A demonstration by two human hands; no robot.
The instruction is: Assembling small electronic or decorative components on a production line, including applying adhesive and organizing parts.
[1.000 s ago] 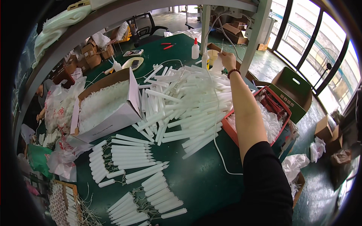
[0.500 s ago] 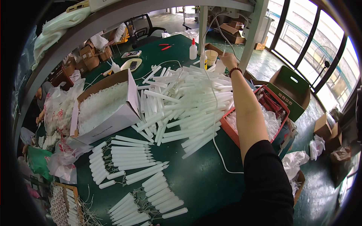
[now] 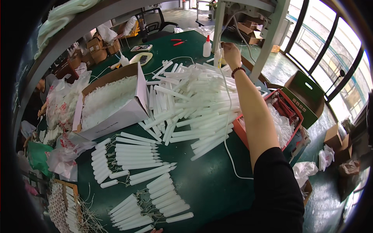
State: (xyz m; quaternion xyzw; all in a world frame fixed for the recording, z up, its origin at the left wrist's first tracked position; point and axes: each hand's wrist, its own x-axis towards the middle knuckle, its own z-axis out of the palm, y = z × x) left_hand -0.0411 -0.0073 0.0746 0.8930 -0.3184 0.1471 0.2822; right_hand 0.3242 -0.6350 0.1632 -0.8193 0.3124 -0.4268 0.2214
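My right hand (image 3: pixel 232 55), with a beaded bracelet on its wrist, reaches to the far side of the table, past a heap of white tubes (image 3: pixel 202 97). Its fingers are curled beside a small white bottle-like container (image 3: pixel 217 57) with some yellow near it; what they grip is hidden. Only a fingertip of my left hand (image 3: pixel 157 230) shows at the lower edge, next to rows of white candle-shaped sticks (image 3: pixel 167 196) joined by thin cords. More such sticks, several with pointed tips (image 3: pixel 138 155), lie in rows farther off.
A white carton (image 3: pixel 112 105) full of whitish pieces stands left of the heap. Under my right forearm is a red box (image 3: pixel 297 130) with clear pieces and red packets. A white cable (image 3: pixel 229 155) crosses the table. A red-capped bottle (image 3: pixel 207 48) and red-handled pliers (image 3: pixel 178 42) lie beyond.
My right hand has shifted slightly left at the far side, and the pale cup beside it is now hidden. A fingertip of my left hand has come in at the lower edge.
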